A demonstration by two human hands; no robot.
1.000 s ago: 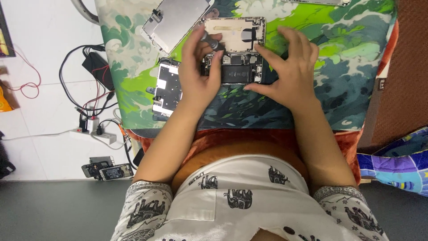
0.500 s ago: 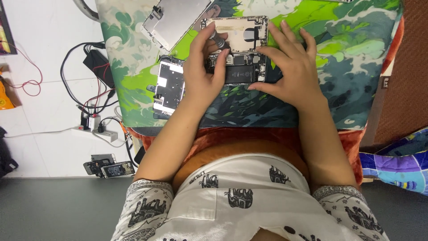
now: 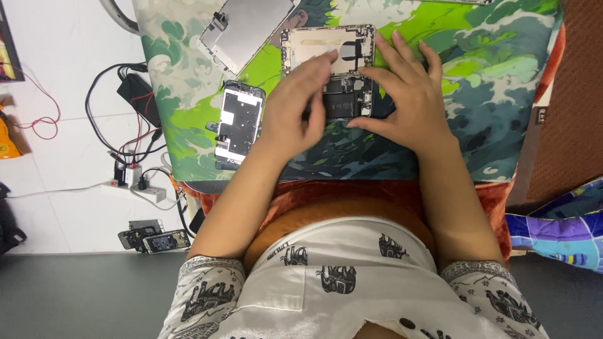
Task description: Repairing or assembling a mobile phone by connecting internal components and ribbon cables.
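An opened phone body lies face up on a green and white patterned mat, its inner parts showing. My left hand hovers over its lower left part, fingers loosely curved, blurred by motion. My right hand rests flat beside and partly on the body's right edge, thumb touching its lower end. Whether my left fingers pinch anything is hidden. A silver screen panel lies to the upper left. A white inner frame piece lies left of my left hand.
The mat covers a low table with an orange edge. On the white floor at the left are black cables and a charger, a power strip and two small phones. A blue patterned cloth lies at the right.
My left hand has lifted off the phone body's lower left and drawn back slightly. My right hand has slid closer against the body's right side. The view has shifted a little.
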